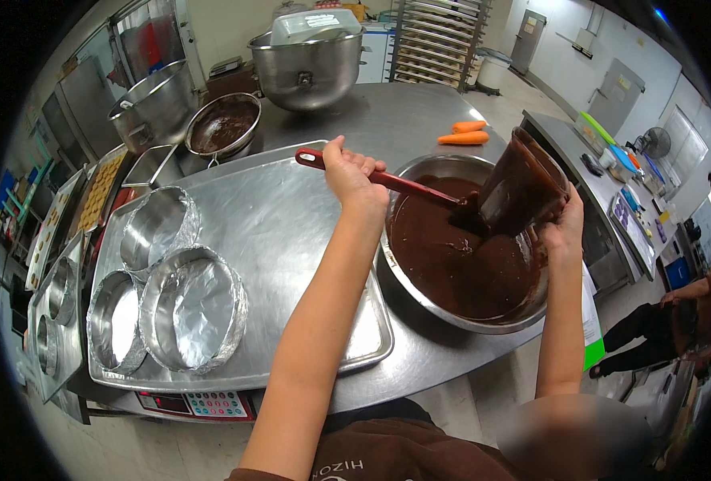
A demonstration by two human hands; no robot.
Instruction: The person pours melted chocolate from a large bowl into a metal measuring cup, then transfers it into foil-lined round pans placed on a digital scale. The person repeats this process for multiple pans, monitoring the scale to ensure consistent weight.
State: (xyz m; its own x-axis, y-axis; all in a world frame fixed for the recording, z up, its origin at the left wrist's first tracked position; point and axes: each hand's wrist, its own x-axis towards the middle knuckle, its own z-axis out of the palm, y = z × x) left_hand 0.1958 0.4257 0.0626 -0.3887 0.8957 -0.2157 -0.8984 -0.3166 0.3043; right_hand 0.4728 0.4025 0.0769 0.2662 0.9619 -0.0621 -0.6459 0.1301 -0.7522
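In my left hand [355, 174] is the red handle of a spatula [412, 187]; its batter-coated end lies over a wide steel bowl [473, 327] of dark chocolate batter [451, 264]. My right hand [563, 222] grips a batter-smeared pitcher [521, 186], tilted above the same bowl, its lower part near the batter. Left of the bowl, a large aluminum sheet pan [253, 210] carries three foil-wrapped round cake rings: one at the back [160, 225], a small one at the left [115, 324] and a larger one in front [193, 309].
Two carrots [464, 138] lie behind the bowl. A batter-coated strainer [223, 126] and large mixer bowls [307, 66] stand at the back. A digital scale [196, 404] sits under the pan's front edge. Trays of cookies [100, 189] are at the left. Another person [680, 318] is at the right.
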